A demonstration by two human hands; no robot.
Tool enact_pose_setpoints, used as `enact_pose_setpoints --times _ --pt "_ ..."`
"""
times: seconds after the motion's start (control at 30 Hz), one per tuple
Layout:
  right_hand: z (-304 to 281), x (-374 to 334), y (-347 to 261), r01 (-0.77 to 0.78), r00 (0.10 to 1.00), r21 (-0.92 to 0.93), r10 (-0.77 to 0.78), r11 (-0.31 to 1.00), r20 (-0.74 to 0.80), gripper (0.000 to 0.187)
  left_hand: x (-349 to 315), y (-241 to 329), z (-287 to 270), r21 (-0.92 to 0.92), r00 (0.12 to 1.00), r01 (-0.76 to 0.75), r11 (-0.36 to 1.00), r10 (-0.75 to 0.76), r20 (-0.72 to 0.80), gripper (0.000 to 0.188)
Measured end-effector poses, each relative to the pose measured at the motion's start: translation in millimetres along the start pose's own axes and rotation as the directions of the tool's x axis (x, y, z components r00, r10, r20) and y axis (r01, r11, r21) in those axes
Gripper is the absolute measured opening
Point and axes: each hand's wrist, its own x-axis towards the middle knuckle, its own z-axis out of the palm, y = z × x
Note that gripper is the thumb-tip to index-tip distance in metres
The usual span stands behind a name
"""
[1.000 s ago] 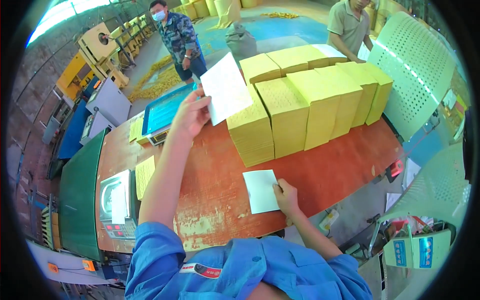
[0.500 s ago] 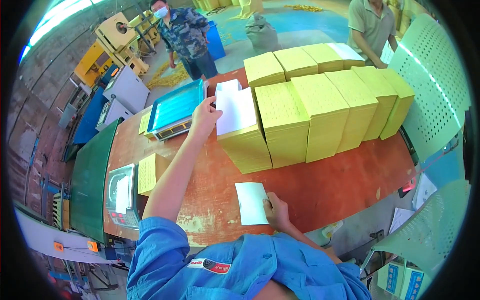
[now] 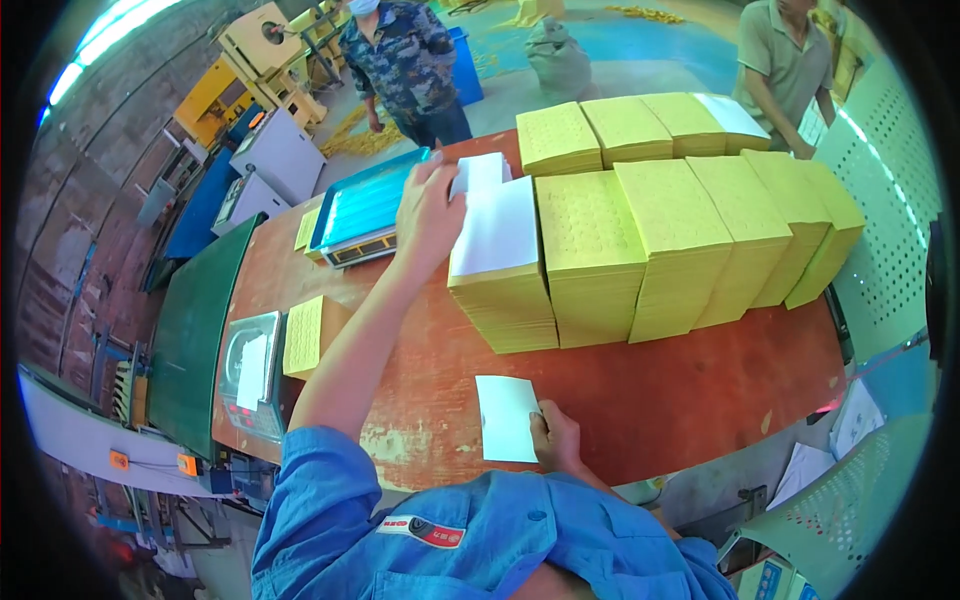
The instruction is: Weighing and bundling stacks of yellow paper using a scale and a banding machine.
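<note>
My right hand (image 3: pixel 557 437), low in front of my chest, is closed on the edge of a white paper sheet (image 3: pixel 507 418), thumb on top. The sheet stands out to the left of that hand, over the table. My left hand (image 3: pixel 432 212) is stretched far forward beside a white stack of paper (image 3: pixel 481 172), its fingers bent and apart from the thumb. Nothing shows in it, and whether its fingertips touch the stack is unclear. Just right of that hand, a white sheet (image 3: pixel 500 228) lies on top of the leftmost tall yellow paper stack (image 3: pixel 505 312).
More tall yellow paper stacks (image 3: pixel 592 265) stand in two rows on the red table (image 3: pixel 430 400). A blue tray (image 3: pixel 368 205) is at the far left, a scale (image 3: pixel 250 365) and small yellow stack (image 3: pixel 303 338) nearer. Two people (image 3: pixel 400 60) stand beyond the table.
My left hand has shifted forward from the white sheet's edge towards the white stack behind it. My right hand still holds its sheet, and the whole view has tilted slightly.
</note>
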Motion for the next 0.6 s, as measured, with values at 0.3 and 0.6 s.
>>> enact_pose_setpoints --times 0.3,0.6 --pt "1 0 4 0.012 0.998 -0.008 -0.013 1.0 -0.056 0.007 26 46 45 0.117 0.928 -0.112 0.987 0.062 0.367 0.056" --pt "1 0 8 0.035 0.998 -0.026 -0.036 0.999 -0.045 0.008 14 42 60 0.148 0.938 0.018 0.989 -0.068 0.34 0.063"
